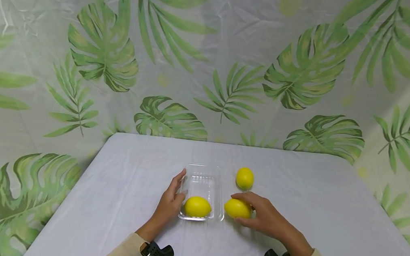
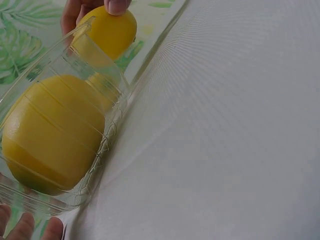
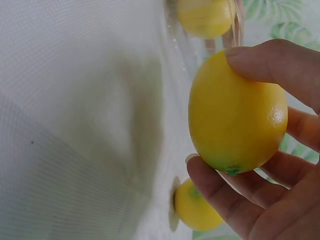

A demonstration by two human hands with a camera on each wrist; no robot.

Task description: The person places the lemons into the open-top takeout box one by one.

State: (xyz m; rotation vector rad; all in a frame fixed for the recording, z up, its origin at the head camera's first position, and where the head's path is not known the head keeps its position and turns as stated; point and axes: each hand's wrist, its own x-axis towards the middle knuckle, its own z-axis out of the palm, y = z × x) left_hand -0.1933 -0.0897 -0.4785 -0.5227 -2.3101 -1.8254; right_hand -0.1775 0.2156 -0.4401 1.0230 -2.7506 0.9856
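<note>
Leaf-printed sheeting (image 1: 242,37) backs the white counter (image 1: 138,179). Just right of the clear tray (image 1: 199,188), by its near end, one lemon (image 1: 236,209) is pinched between the right hand's (image 1: 266,218) thumb and fingers. That sideways gap seems what any move hinges on. Its long axis runs roughly crosswise to the tray, one tip facing the tray's right wall, the green stem end away. Against the tray's left side rests the left hand (image 1: 169,203), thumb and forefinger apart.
</note>
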